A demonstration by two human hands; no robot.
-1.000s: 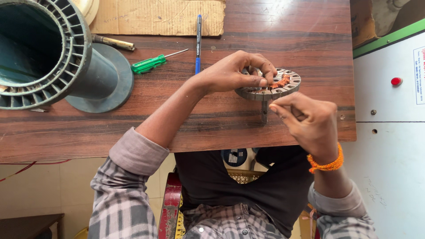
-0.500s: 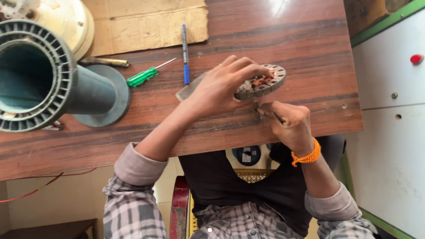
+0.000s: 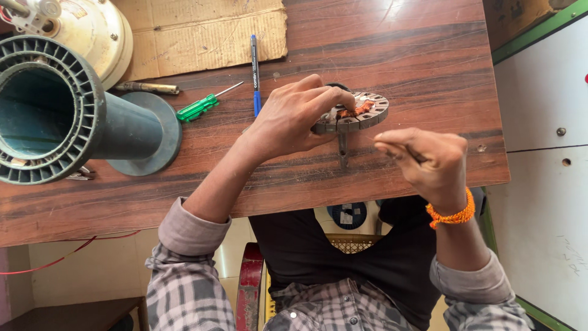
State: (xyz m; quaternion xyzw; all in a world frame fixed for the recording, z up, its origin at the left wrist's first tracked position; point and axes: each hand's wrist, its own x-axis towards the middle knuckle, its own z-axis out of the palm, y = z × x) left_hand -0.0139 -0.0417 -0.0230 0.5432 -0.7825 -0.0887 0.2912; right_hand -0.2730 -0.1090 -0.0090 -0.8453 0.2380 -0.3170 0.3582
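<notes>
Head view: slotted metal disc (image 3: 358,113) held above the counter (image 3: 429,55), clamped in left hand (image 3: 291,119), right hand (image 3: 429,160) just beside, toward the body, pinched around something thin.

The left hand (image 3: 293,119) covers the near-left part of the slotted metal disc (image 3: 358,113), so its grip there cannot be made out. Whatever thin thing the right hand (image 3: 425,159) pinches is too small to tell. The big green spool (image 3: 46,110) is cut off at the left edge, the cream round housing (image 3: 92,34) at the top. The worktop (image 3: 398,55) runs past the top edge.
</notes>
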